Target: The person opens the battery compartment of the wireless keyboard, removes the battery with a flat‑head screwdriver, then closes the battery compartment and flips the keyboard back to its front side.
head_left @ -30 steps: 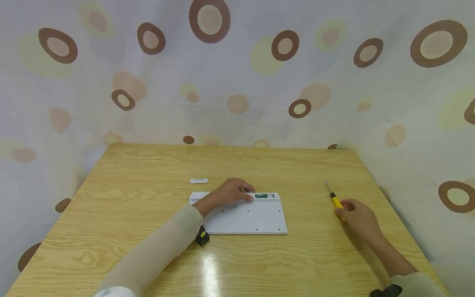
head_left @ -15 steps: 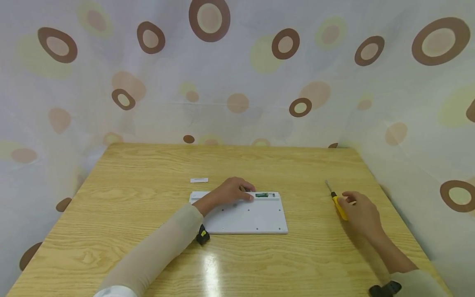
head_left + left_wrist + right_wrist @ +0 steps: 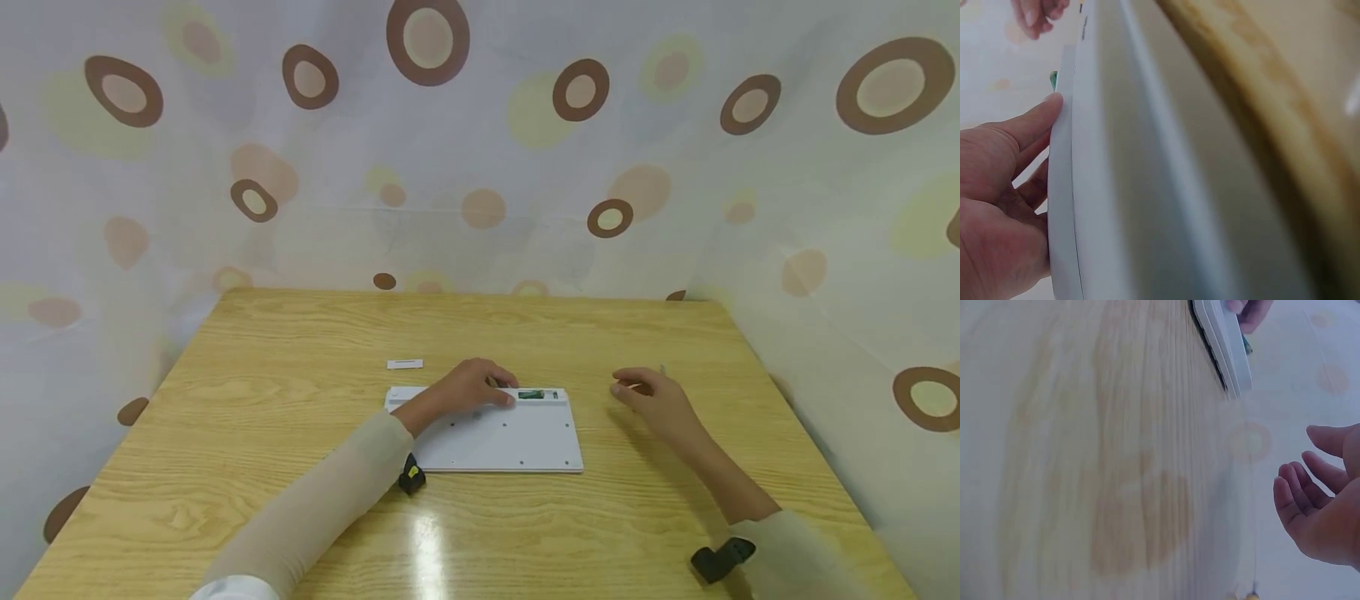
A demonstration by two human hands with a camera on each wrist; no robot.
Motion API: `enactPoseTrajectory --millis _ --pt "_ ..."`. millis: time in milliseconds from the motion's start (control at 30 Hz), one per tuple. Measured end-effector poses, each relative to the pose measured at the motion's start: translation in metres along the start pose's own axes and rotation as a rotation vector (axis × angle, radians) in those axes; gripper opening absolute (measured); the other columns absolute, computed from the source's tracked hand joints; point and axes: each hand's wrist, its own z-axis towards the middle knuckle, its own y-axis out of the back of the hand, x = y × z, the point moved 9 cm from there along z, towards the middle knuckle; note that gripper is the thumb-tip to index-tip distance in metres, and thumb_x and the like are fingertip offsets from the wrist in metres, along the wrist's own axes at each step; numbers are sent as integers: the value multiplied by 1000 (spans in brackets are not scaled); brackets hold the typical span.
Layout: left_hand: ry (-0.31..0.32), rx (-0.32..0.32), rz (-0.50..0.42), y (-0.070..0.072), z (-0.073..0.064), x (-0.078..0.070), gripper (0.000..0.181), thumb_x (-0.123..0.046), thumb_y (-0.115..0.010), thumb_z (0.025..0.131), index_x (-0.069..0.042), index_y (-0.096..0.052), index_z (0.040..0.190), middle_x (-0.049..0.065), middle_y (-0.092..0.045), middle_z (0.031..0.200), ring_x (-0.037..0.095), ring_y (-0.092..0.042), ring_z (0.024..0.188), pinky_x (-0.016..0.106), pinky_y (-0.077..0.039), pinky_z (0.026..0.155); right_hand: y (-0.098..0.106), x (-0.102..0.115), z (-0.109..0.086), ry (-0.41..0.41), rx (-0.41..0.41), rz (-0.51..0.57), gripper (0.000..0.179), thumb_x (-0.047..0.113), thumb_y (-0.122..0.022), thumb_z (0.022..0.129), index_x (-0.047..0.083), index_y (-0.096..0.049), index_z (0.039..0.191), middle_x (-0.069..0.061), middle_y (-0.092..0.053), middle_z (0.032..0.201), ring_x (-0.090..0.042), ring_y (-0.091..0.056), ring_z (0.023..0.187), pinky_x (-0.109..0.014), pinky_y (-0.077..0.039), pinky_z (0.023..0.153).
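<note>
A white keyboard (image 3: 517,442) lies underside up on the table, with small dark screw spots across it. Near its far right corner, a green battery (image 3: 532,395) shows in an uncovered compartment. My left hand (image 3: 468,385) holds the raised far edge, thumb on the near side and fingers beyond it; the left wrist view shows the thumb (image 3: 1044,119) against that edge. My right hand (image 3: 660,408) hovers right of the keyboard, fingers loosely bent and holding nothing, as the right wrist view also shows. Behind it lies a screwdriver (image 3: 662,368), mostly hidden; only its shaft tip shows in the head view.
A small white battery cover (image 3: 405,364) lies beyond the keyboard's far left corner. The wooden table (image 3: 300,333) meets a spotted curtain (image 3: 480,250) at its back and sides. Both wrists wear small black cameras (image 3: 720,560).
My right hand has let go of the yellow-handled screwdriver, leaving it on the table, and has moved left toward the keyboard. The left hand and keyboard have stayed put.
</note>
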Motion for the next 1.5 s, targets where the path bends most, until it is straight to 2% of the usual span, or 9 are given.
enactPoseTrajectory --millis 133,300,500,700,800,1133,1300,1500 --pt "-3 0 -1 -1 0 -1 29 -28 -74 93 -22 -74 121 -3 -67 128 12 -59 108 34 -48 92 -20 6 13 0 32 57 50 40 -62 100 5 -60 136 -13 -65 122 -23 -63 103 -24 -54 82" --pt "-12 0 5 -2 0 -2 29 -27 -74 93 -20 -74 121 -2 -67 127 12 -59 107 34 -48 91 -42 13 23 -5 95 133 46 32 -65 99 5 -60 135 -13 -64 122 -25 -63 102 -27 -55 83" --pt "-8 -2 17 -2 1 -2 29 -27 -74 93 -20 -74 121 -2 -68 128 11 -59 104 34 -49 90 -58 20 29 -26 149 86 47 36 -67 98 8 -61 135 -12 -64 125 -25 -61 105 -28 -53 83" --pt "-10 -1 30 -1 2 -4 29 -28 -74 93 -20 -73 122 -4 -71 122 10 -61 98 32 -50 87 -64 28 30 14 192 52 36 24 -68 98 6 -65 129 -13 -66 126 -26 -60 107 -34 -51 88" --pt "2 3 19 -1 2 -3 28 -27 -74 93 -20 -73 120 -5 -71 119 11 -61 98 32 -50 86 -67 27 30 5 204 43 32 19 -68 97 8 -66 127 -12 -66 124 -25 -60 106 -35 -51 89" --pt "-15 -7 23 -5 6 -9 26 -27 -75 93 -19 -72 118 -6 -69 116 13 -61 105 34 -50 90 -70 27 32 0 219 -10 28 15 -68 96 11 -69 124 -10 -65 117 -24 -59 101 -35 -49 85" --pt "-48 -15 61 -9 14 -19 18 -26 -74 94 -23 -75 111 -5 -68 117 12 -60 105 33 -48 89 -68 29 33 15 229 -8 29 15 -67 96 9 -68 124 -10 -67 114 -24 -59 99 -35 -50 83" --pt "-64 -21 158 -15 15 -24 15 -27 -72 94 -25 -77 109 -5 -67 118 12 -59 108 34 -47 92 -72 30 34 12 229 15 29 14 -68 96 6 -68 124 -12 -66 114 -23 -60 98 -34 -50 80"
